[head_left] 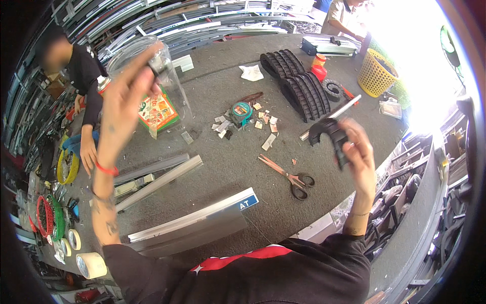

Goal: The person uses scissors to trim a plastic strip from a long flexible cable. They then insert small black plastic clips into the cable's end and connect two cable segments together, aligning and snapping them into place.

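My right hand (360, 152) grips a short, curved black segmented strip (329, 133), its bent end pointing left. Raised at the upper left, my left hand (126, 93) is smeared by motion; a small dark piece (160, 65) appears pinched between its thumb and fingers. Just behind that hand is a large clear plastic jar (183, 93) with a colourful label, partly hidden by my arm. Longer ribbed black strips (306, 93) lie arched on the table, beyond my right hand. Scissors (289, 177) with black handles rest nearer me, left of that hand.
A teal tape measure (241, 112) sits among small pale scraps. Metal profiles (162, 182) lie at left, near tape rolls (91, 265). A yellow basket (377, 73) stands far right. One co-worker's arm (90, 144) reaches in from the left; another person (341, 17) works at the far side.
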Action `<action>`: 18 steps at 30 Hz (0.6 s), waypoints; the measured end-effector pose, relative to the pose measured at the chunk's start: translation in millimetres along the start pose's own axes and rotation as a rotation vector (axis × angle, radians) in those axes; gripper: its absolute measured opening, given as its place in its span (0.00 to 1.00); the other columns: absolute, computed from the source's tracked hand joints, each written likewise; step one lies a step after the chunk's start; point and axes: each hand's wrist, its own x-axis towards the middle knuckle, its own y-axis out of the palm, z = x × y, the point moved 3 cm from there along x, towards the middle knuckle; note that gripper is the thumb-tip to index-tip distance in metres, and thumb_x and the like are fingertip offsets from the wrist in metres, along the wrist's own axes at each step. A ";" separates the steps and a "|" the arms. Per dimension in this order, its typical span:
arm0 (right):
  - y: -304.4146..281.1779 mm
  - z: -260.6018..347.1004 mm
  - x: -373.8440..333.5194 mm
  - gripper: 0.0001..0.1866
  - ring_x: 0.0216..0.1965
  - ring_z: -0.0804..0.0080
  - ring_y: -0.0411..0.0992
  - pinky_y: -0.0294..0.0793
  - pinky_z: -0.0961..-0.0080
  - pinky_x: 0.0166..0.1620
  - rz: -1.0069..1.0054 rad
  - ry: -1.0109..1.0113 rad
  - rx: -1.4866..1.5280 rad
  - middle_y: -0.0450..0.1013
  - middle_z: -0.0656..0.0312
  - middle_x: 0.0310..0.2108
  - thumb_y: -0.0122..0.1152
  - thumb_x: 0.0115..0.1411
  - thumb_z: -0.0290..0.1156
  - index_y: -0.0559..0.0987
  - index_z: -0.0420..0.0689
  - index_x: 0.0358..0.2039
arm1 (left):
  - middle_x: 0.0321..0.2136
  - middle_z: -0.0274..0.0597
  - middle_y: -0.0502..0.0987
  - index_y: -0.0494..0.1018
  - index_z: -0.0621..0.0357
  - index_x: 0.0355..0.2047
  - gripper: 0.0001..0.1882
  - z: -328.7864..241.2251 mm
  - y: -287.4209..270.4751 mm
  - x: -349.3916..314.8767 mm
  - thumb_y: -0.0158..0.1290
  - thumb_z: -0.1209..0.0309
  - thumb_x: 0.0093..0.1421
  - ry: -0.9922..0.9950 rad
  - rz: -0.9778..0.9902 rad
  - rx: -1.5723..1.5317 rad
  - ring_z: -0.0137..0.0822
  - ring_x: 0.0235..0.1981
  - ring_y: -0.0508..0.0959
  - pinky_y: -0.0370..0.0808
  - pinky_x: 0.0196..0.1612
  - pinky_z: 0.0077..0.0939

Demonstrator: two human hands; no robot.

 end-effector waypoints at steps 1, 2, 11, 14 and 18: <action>7.8 1.2 -6.9 0.12 0.39 0.79 0.67 0.66 0.80 0.42 0.090 0.011 -0.001 0.70 0.66 0.36 0.50 0.62 0.29 0.74 0.39 0.44 | 0.36 0.36 0.74 0.66 0.57 0.56 0.21 -2.6 15.9 -18.8 0.44 0.65 0.64 -0.095 0.032 -0.092 0.22 0.29 0.72 0.72 0.34 0.18; 19.7 -1.5 -13.2 0.13 0.36 0.80 0.67 0.66 0.83 0.37 0.151 0.047 0.059 0.69 0.65 0.38 0.55 0.58 0.30 0.74 0.39 0.43 | 0.37 0.38 0.73 0.66 0.58 0.55 0.20 -8.0 30.3 -38.3 0.44 0.65 0.64 -0.098 0.078 -0.192 0.24 0.30 0.73 0.73 0.34 0.19; 99.4 5.9 -23.2 0.14 0.25 0.89 0.58 0.56 0.88 0.29 0.235 0.008 0.232 0.62 0.73 0.23 0.50 0.61 0.29 0.72 0.34 0.43 | 0.41 0.52 0.72 0.65 0.64 0.46 0.17 4.9 117.0 -136.0 0.40 0.62 0.65 -0.750 0.393 -1.115 0.41 0.40 0.76 0.74 0.42 0.33; 123.8 4.0 -38.4 0.14 0.32 0.83 0.63 0.63 0.82 0.36 0.334 -0.035 0.225 0.66 0.68 0.30 0.50 0.61 0.30 0.72 0.36 0.45 | 0.48 0.55 0.70 0.68 0.57 0.41 0.16 13.9 139.9 -144.7 0.36 0.60 0.65 -0.905 0.353 -1.391 0.45 0.50 0.71 0.67 0.53 0.40; 155.7 -9.3 -76.0 0.15 0.39 0.75 0.70 0.68 0.76 0.42 0.592 0.128 0.292 0.69 0.62 0.35 0.52 0.61 0.28 0.71 0.40 0.49 | 0.47 0.50 0.72 0.68 0.57 0.44 0.20 23.9 146.0 -124.7 0.34 0.56 0.65 -0.790 0.336 -1.438 0.41 0.49 0.72 0.69 0.52 0.40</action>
